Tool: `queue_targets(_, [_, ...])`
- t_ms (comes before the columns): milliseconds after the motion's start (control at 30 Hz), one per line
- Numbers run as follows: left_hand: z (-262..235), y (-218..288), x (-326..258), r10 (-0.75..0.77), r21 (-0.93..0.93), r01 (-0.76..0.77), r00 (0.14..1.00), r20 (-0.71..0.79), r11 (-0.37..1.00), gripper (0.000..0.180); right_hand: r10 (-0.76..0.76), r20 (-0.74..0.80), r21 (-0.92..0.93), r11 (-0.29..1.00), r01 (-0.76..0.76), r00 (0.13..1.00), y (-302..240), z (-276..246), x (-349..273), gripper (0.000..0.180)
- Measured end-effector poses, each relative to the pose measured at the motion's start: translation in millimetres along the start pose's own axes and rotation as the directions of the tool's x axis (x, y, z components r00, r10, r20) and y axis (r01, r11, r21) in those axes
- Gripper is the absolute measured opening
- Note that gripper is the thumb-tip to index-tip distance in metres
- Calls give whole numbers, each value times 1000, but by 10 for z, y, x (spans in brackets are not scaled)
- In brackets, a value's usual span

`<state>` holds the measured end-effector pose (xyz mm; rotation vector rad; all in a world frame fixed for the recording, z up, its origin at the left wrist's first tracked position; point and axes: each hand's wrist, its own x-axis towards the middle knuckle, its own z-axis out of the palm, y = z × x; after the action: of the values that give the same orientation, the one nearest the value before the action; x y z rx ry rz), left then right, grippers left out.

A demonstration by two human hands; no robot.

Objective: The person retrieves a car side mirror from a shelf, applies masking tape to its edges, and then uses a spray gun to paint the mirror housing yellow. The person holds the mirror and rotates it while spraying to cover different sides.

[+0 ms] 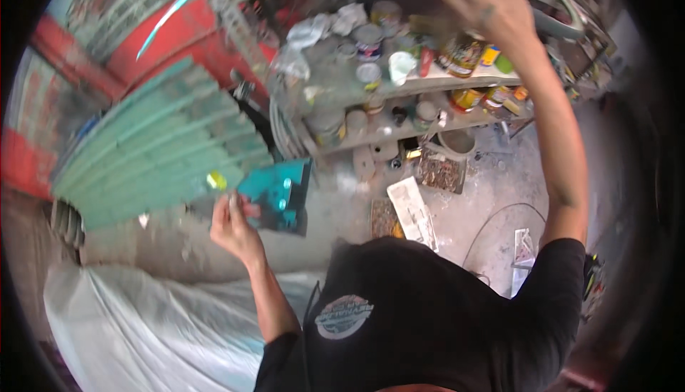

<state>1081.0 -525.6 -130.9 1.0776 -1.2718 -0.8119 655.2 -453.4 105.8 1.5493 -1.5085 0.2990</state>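
My left hand [234, 231] is closed, thumb against fingers, around the near end of a flat teal spreader-like plate [275, 191] with a dark edge and a few bright spots. A small yellow-green patch [216, 180] shows just above the fingertips; I cannot tell what it is on. My right hand [492, 6] is raised at the top, fingers apart and nothing visible in it. Its fingertips come near a dark grey curved shape on the far side. Below that hand, a large printed can [462, 55] stands on the upper shelf.
A two-tier shelf [335, 92] carries paint cans, jars and crumpled plastic. Left of it leans a green corrugated sheet [157, 149]. Pale plastic sheeting [157, 328] covers something at lower left. A white tray [412, 213] and a bucket [457, 142] stand on the floor, near a thin cable.
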Motion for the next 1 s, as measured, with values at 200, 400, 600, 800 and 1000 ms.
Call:
queue_targets(200, [-96, -156, 86, -4, -233, 10, 1000, 26, 972, 13, -235, -418, 37, 961, 275, 877, -390, 3, -119, 34])
queue_targets(400, [-174, -317, 400, -17, -293, 18, 1000, 7, 956, 15, -117, 147, 806, 590, -50, 982, -1761, 596, -429, 24])
queue_targets(600, [-498, -617, 725, -92, -240, 96, 995, 29, 966, 13, -4, 646, 716, 352, -603, 764, -2526, 1517, -295, 28])
queue_targets(800, [-915, -970, 1148, -194, -155, 207, 976, 97, 966, 11, 311, 826, 534, -166, -829, 470, -2186, 2906, -194, 25])
queue_targets(1000, [-1367, -1347, 1681, -221, -123, 227, 974, 57, 966, 11, 257, 899, 434, -414, -800, 355, -2525, 3159, -465, 31])
